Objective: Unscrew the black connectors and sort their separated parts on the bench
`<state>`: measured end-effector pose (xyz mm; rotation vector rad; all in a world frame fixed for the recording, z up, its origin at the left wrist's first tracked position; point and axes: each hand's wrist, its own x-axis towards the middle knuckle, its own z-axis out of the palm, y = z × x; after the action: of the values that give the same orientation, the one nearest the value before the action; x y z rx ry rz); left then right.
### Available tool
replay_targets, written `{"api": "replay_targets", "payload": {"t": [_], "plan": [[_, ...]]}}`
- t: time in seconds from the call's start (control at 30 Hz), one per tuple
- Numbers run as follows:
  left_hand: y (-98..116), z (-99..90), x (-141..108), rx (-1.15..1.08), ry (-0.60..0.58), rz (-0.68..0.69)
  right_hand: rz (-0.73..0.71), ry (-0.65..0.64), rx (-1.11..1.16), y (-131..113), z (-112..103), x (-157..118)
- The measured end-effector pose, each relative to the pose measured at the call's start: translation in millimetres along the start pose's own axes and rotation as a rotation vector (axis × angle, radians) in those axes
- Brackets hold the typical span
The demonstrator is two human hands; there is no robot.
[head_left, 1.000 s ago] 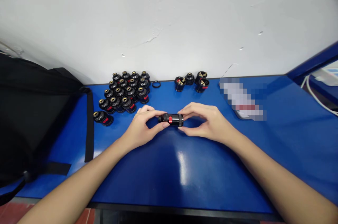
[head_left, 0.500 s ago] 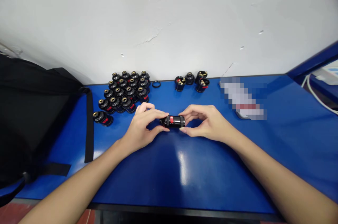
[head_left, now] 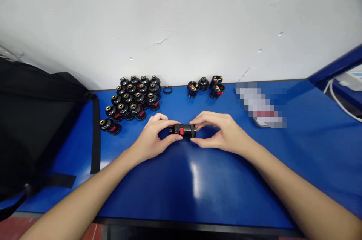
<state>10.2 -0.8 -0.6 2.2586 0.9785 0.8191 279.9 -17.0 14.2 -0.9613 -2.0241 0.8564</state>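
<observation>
Black cylinder (head_left: 186, 130) lying sideways between my two hands, over the front-middle of the bench (head_left: 169, 187). Narrow stepped end points left, wide banded end right, red patch on the near face.

My left hand (head_left: 148, 138): fingers closed on the narrower half, thumb tip along the near side just left of the red patch, index on the far side. My right hand (head_left: 224, 130): fingers pinch the wide end, thumb at the near edge, index at the far edge. The middle of the cylinder, red patch included, sits uncovered between both grips. Can't tell if its underside touches the bench.

Beyond my left hand: cluster of black capped pieces (head_left: 128, 99), upright or leaning, brass-coloured holes on top, some red marks. Black ring (head_left: 167, 89) flat, just right of the cluster. Farther right, near the wall (head_left: 181, 17), open black cups (head_left: 193, 89) with brass-coloured bits inside, beside a small black cap (head_left: 203, 83). Pixelated item on the right, unreadable. Black bag (head_left: 34, 119) far left.
</observation>
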Motion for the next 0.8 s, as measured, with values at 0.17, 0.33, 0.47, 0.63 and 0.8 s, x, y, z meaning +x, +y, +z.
{"api": "replay_targets", "payload": {"t": [0.17, 0.33, 0.47, 0.63, 0.8], "plan": [[0.5, -1.0, 0.1, 0.015, 0.024, 0.062, 0.061, -0.007, 0.055, 0.8, 1.0, -1.4], [2.6, -1.9, 0.7, 0.031, 0.055, 0.131, 0.16, -0.014, 0.186, 0.4, 1.3, -2.4], [4.8, -2.6, 0.0, 0.045, 0.086, 0.158, 0.239, -0.033, 0.283, -1.0, 1.9, -1.4], [3.4, -2.3, -0.2, 0.039, 0.106, 0.166, 0.26, -0.04, 0.308, 0.0, 4.3, 0.9], [-1.7, -2.8, 0.5, 0.019, 0.151, 0.101, 0.211, -0.027, 0.259, 3.9, 4.2, 0.8]]}}
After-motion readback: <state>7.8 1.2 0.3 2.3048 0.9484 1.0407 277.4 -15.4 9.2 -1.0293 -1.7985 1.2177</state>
